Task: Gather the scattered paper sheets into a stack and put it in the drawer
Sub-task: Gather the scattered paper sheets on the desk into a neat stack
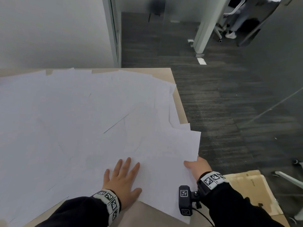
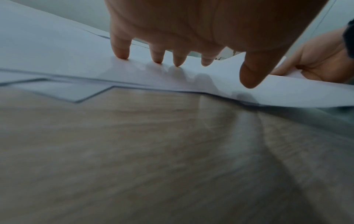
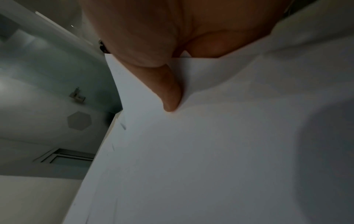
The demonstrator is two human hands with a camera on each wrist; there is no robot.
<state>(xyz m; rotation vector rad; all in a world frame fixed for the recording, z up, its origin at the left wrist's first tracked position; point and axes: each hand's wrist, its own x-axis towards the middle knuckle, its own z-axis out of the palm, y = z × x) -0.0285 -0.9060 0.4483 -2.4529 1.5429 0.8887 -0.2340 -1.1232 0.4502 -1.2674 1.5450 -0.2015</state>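
Several white paper sheets (image 1: pixel 78 115) lie spread and overlapping over most of a light wooden desk (image 1: pixel 165 72). My left hand (image 1: pixel 122 179) lies flat with spread straight fingers on the sheets near the desk's front edge; its fingertips (image 2: pixel 120 52) press the paper (image 2: pixel 57 50). My right hand (image 1: pixel 196 167) pinches the edge of sheets that overhang the desk's right side, thumb on top and fingers hidden beneath. In the right wrist view the thumb (image 3: pixel 169 94) presses on the white paper (image 3: pixel 210 144). No drawer is in view.
Dark carpet (image 1: pixel 221 99) lies to the right of the desk. A flattened cardboard box (image 1: pixel 249 190) sits on the floor by my right arm. A white wall (image 1: pixel 49 30) stands behind the desk. A glass partition and an office chair (image 1: pixel 229 15) are at the far right.
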